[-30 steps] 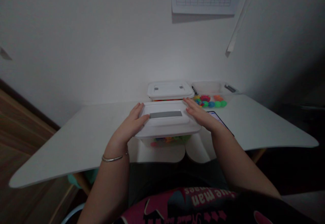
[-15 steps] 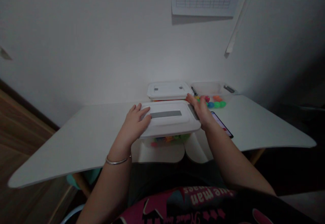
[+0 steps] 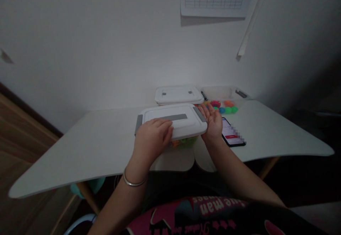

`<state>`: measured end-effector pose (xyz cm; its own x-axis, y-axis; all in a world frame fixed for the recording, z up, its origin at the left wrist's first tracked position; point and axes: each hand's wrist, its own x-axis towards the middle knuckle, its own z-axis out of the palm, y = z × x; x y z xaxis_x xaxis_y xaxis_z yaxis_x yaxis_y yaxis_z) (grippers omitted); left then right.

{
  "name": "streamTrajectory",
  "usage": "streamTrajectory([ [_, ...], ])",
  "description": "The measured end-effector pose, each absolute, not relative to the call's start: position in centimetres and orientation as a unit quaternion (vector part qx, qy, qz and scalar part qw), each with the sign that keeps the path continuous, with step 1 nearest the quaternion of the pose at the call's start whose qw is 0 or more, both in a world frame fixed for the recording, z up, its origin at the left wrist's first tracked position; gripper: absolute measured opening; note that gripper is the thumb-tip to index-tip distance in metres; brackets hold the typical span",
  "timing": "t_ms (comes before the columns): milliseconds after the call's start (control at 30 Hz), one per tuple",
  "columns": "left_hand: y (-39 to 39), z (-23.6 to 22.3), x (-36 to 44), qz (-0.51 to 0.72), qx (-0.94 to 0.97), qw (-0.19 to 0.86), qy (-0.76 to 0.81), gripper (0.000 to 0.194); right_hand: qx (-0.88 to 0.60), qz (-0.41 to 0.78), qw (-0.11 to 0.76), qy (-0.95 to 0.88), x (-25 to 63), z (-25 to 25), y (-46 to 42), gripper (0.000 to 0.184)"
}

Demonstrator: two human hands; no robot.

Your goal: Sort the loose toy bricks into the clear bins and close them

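- The left hand (image 3: 152, 138) lies knuckles-up on the near left part of the white lid (image 3: 172, 120), fingers curled over the lid's near rim, the fingertips (image 3: 166, 124) reaching just short of the grey strip (image 3: 173, 117) along its middle; it presses and grips the lid edge rather than lifting anything free.
- A thin metal bangle (image 3: 132, 181) circles the left wrist, and the forearm runs down towards the near edge of the view.
- The right hand (image 3: 213, 121) stands on edge against the right end of the lid, palm turned left, fingers straight and together, touching the grey clasp (image 3: 199, 114) there (flat contact, not a closed grasp).
- The lid sits on a clear storage box (image 3: 183, 142) at the near middle of the white table (image 3: 87, 146); a second grey clasp (image 3: 138, 124) shows at its left end.
- The box's walls are almost wholly hidden under the lid and the left hand; only a sliver of bright pieces shows below the rim, too small to name.
- Just beyond it stands another lidded box (image 3: 179, 95), and to the right of that an open tub (image 3: 226, 94) with coloured balls (image 3: 226, 109).
- A phone (image 3: 232, 135) lies right of the right hand, its screen partly blurred.
- Whether the lid is fully seated cannot be told.
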<state>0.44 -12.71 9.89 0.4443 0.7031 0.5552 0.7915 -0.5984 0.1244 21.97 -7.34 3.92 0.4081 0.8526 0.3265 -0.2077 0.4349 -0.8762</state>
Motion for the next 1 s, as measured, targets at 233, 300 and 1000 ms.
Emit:
streamTrajectory([
  [233, -12.5, 8.3, 2.7, -0.349, -0.877, 0.152, -0.293, 0.021, -0.315, 0.393, 0.804, -0.316, 17.8, 4.3, -8.6, 0.057],
  [300, -12.7, 8.2, 3.2, -0.344, -0.873, 0.157, -0.308, 0.02, -0.315, 0.395, 0.782, -0.364, 16.7, 3.9, -8.8, 0.058],
  [1000, -12.9, 8.0, 0.8, -0.337, -0.69, 0.23, -0.598, 0.021, -0.394, 0.335, 0.622, -0.587, 18.0, 1.4, -7.9, 0.053],
])
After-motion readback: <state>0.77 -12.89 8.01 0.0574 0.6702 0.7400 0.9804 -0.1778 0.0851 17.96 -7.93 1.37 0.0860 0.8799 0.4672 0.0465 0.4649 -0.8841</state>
